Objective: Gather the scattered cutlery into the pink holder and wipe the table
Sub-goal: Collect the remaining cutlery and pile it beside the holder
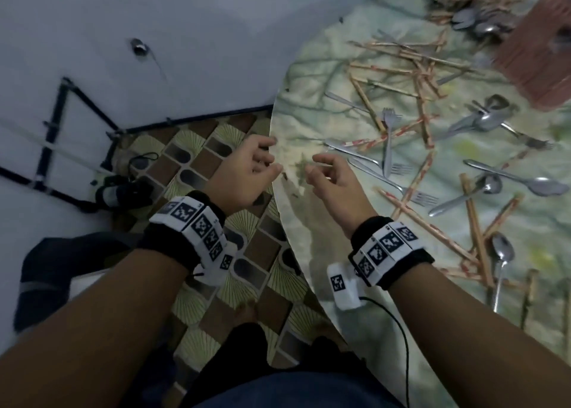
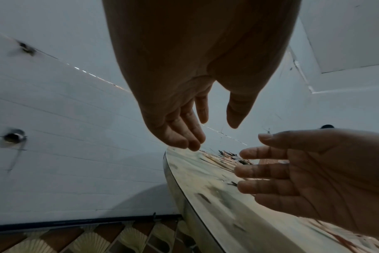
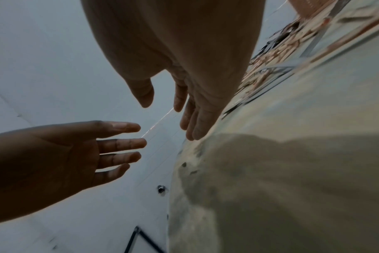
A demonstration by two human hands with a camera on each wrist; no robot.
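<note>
Both of my hands hover, fingers loosely spread and holding nothing, at the left rim of the round table. My left hand is just off the edge, my right hand just over it. Forks, spoons and patterned chopsticks lie scattered to the right of my hands. The pink holder stands blurred at the far right, with a heap of spoons beside it. The left wrist view has my left hand above the rim; the right wrist view shows my right hand by the tabletop.
A white wall runs behind the table. Patterned floor tiles lie below, where black rods and cables and a dark bag sit at the left. A bare foot stands near the table's edge.
</note>
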